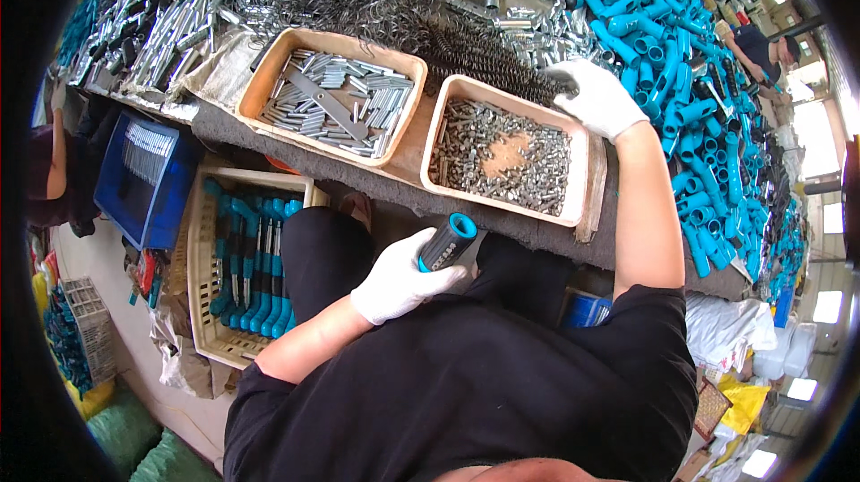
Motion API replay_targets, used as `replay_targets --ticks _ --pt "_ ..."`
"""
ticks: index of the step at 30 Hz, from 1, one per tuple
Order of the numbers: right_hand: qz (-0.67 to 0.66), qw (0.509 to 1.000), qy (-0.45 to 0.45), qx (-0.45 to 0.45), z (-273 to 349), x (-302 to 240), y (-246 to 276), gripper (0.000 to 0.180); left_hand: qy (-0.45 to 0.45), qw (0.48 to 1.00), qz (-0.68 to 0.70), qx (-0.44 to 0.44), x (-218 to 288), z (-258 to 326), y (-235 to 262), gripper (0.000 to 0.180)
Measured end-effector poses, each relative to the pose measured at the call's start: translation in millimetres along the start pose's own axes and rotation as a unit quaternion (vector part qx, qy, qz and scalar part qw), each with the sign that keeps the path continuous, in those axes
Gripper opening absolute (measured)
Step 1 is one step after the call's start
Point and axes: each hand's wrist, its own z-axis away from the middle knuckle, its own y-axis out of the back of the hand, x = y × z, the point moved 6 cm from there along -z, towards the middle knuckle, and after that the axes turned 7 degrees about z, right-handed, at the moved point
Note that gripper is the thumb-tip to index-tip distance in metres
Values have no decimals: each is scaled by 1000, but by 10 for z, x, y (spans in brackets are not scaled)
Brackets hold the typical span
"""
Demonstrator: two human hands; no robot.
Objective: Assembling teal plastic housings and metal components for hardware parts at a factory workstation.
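My left hand (405, 278), in a white glove, is closed around a black and teal tool handle (447, 245). The handle tilts up over my lap, its round hollow teal end facing up. My right hand (602, 98), also gloved in white, reaches over the far right corner of a bin of small metal parts (575, 200). Its fingers curl at the edge of a heap of dark coil springs (488, 56); what lies between the fingertips is too small to make out. Left of that bin stands another bin (405, 61) with short metal pins and a flat grey metal bar (327, 104).
Teal handle pieces (658, 43) are heaped at the right, metal tubes (193, 7) at the far left. Below the bench edge, a cream crate (210, 339) holds teal and black tools. A blue bin (134, 177) stands beside it. Other people (761, 52) are at both sides.
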Motion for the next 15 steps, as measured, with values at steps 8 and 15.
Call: replay_targets --ticks 8,15 --pt "-106 993 -49 2 -65 8 84 26 -4 1000 -4 11 -56 11 98 30" --pt "-179 969 -75 152 -24 -21 293 19 -43 999 -14 18 88 46 72 24"
